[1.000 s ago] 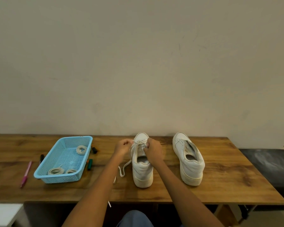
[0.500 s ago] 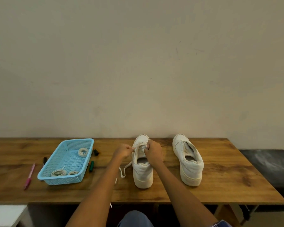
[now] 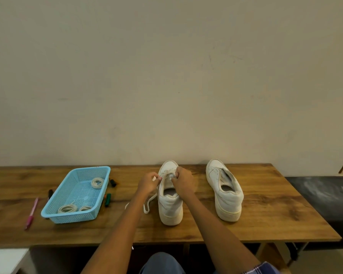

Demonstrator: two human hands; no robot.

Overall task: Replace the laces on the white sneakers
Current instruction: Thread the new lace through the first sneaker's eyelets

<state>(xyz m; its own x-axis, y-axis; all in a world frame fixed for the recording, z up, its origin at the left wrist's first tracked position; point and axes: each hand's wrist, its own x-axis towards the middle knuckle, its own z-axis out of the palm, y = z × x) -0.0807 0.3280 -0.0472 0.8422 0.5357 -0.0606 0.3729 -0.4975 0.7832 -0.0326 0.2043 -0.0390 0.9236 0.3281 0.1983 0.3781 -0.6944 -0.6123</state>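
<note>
Two white sneakers stand on the wooden table (image 3: 265, 218), heels toward me. The left sneaker (image 3: 169, 204) has a white lace (image 3: 150, 201) partly threaded, its loose end trailing down onto the table at its left side. My left hand (image 3: 148, 183) pinches the lace beside the eyelets. My right hand (image 3: 183, 181) is curled over the top of the left sneaker's tongue and grips the lacing there. The right sneaker (image 3: 225, 190) stands apart to the right with no lace visible.
A light blue plastic basket (image 3: 53, 211) at the left holds three coiled laces. A pink pen (image 3: 31, 213) lies left of it, and dark and green markers (image 3: 107, 199) lie around it. A plain wall runs behind the table.
My left hand has moved closer to the sneaker's eyelets, and the view has shifted slightly. The right hand stays on the sneaker's top.
</note>
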